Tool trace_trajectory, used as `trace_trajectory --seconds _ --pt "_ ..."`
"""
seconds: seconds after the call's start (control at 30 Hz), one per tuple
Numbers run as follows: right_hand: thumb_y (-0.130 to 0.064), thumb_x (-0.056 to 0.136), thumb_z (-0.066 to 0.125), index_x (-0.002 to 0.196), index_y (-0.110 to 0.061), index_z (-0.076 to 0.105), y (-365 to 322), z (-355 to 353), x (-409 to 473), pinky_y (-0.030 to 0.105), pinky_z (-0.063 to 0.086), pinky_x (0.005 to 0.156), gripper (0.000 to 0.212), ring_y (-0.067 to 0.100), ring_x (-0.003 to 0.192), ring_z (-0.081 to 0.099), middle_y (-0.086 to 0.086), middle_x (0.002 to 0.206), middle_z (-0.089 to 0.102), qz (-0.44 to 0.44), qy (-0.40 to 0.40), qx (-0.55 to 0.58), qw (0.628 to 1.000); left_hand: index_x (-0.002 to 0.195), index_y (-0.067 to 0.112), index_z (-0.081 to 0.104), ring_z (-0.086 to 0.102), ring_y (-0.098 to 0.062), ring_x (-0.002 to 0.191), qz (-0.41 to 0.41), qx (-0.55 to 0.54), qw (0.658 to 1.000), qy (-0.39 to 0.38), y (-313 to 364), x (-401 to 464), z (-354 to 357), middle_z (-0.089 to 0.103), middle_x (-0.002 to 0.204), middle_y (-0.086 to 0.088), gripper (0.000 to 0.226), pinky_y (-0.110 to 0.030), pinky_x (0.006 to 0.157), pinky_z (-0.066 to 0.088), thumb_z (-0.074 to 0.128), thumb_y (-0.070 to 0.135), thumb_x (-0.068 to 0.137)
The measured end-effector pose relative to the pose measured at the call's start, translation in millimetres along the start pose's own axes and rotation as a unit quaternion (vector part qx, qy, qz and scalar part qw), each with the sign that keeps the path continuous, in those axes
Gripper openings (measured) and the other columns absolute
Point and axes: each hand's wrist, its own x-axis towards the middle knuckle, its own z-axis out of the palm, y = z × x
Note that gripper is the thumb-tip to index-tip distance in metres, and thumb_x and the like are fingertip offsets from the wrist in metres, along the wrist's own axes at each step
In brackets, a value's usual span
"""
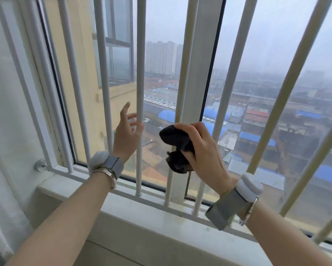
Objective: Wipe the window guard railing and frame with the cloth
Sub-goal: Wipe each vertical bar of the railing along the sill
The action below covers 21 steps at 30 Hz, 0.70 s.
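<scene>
Head view: the right hand (201,150) at centre frame grips a bunched dark cloth (175,148), fingers curled round it, held just in front of a white bar of the railing (141,73) and the frame (197,73) upright. The left hand (127,135), left of centre, is spread with relaxed fingers, its fingertips at the bar beside it; whether they touch it I cannot tell. Both wrists wear grey straps. The sill (142,214) runs across the lower frame.
</scene>
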Motion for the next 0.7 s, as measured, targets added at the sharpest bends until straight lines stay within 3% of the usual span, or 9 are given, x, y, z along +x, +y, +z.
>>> trace_trajectory --seconds 0.1,0.2,0.3,0.37,0.4,0.43,0.53,0.63,0.7 --pt "-0.015 0.085 0.051 0.124 -0.022 0.040 -2 -23 35 0.026 0.046 0.074 0.042 0.024 0.087 0.055 0.010 0.108 0.047 -0.028 0.027 -0.021 0.999 0.144 0.027 0.019 0.056 0.001 0.083 0.022 0.003 1.000 0.019 25 24 -2 0.050 0.113 0.009 0.059 -0.010 0.066 0.044 0.049 0.022 0.094" --pt "-0.012 0.084 0.057 0.122 -0.021 0.043 1 -42 69 0.034 0.050 0.070 0.042 0.029 0.085 0.053 0.012 0.106 0.045 -0.049 0.036 -0.075 0.995 0.144 0.030 0.019 0.062 -0.014 0.087 0.046 -0.004 0.999 0.022 43 46 -2 0.055 0.111 0.004 0.054 -0.030 0.072 0.050 0.045 0.027 0.096" --pt "-0.023 0.090 0.047 0.114 -0.018 0.052 -4 -59 104 0.044 0.052 0.072 0.025 0.024 0.088 0.053 0.003 0.106 0.046 -0.030 0.042 -0.073 0.996 0.141 0.034 0.026 0.065 -0.016 0.080 0.050 -0.008 0.999 0.017 52 60 -1 0.061 0.097 0.005 0.045 -0.028 0.068 0.049 0.039 0.028 0.098" --pt "-0.032 0.092 0.052 0.101 -0.023 0.053 -10 -72 128 0.024 0.052 0.068 0.013 0.001 0.082 0.055 -0.009 0.101 0.047 -0.026 0.076 -0.029 0.996 0.141 0.035 0.028 0.064 -0.013 0.076 0.050 -0.020 0.998 0.015 54 60 -1 0.061 0.092 0.006 0.043 -0.020 0.062 0.047 0.037 0.027 0.099" --pt "-0.033 0.092 0.055 0.102 -0.023 0.053 -11 -76 140 0.010 0.047 0.062 0.014 -0.008 0.079 0.053 -0.013 0.098 0.044 -0.033 0.095 -0.039 0.994 0.141 0.034 0.028 0.064 -0.011 0.075 0.048 -0.025 0.998 0.014 55 60 -1 0.060 0.092 0.007 0.043 -0.017 0.059 0.047 0.037 0.026 0.100" --pt "-0.033 0.092 0.056 0.105 -0.021 0.054 -12 -80 151 0.005 0.043 0.059 0.018 -0.013 0.079 0.050 -0.015 0.097 0.041 -0.041 0.111 -0.069 0.991 0.141 0.034 0.028 0.063 -0.011 0.074 0.045 -0.032 0.998 0.011 54 58 -1 0.060 0.091 0.007 0.043 -0.014 0.056 0.046 0.037 0.026 0.100" --pt "-0.037 0.094 0.050 0.112 -0.022 0.055 -8 -87 182 0.020 0.050 0.071 0.024 0.002 0.092 0.051 -0.015 0.104 0.044 -0.083 0.139 -0.127 0.979 0.140 0.036 0.029 0.064 -0.009 0.073 0.042 -0.044 0.998 0.013 55 58 -1 0.060 0.089 0.009 0.043 -0.010 0.051 0.043 0.038 0.025 0.099" --pt "-0.022 0.087 0.050 0.125 -0.014 0.054 7 -84 201 0.035 0.043 0.091 0.039 0.027 0.111 0.045 0.008 0.127 0.051 -0.141 0.123 -0.302 0.935 0.140 0.036 0.029 0.064 -0.008 0.073 0.046 -0.038 0.998 0.016 55 58 -2 0.060 0.088 0.010 0.043 -0.009 0.050 0.042 0.038 0.026 0.099" --pt "-0.019 0.082 0.056 0.126 -0.008 0.054 14 -76 199 0.043 0.041 0.093 0.045 0.032 0.114 0.039 0.014 0.131 0.049 -0.162 0.116 -0.323 0.925 0.139 0.037 0.030 0.064 -0.008 0.073 0.048 -0.031 0.998 0.018 54 58 -1 0.060 0.088 0.011 0.043 -0.009 0.051 0.042 0.038 0.026 0.099"
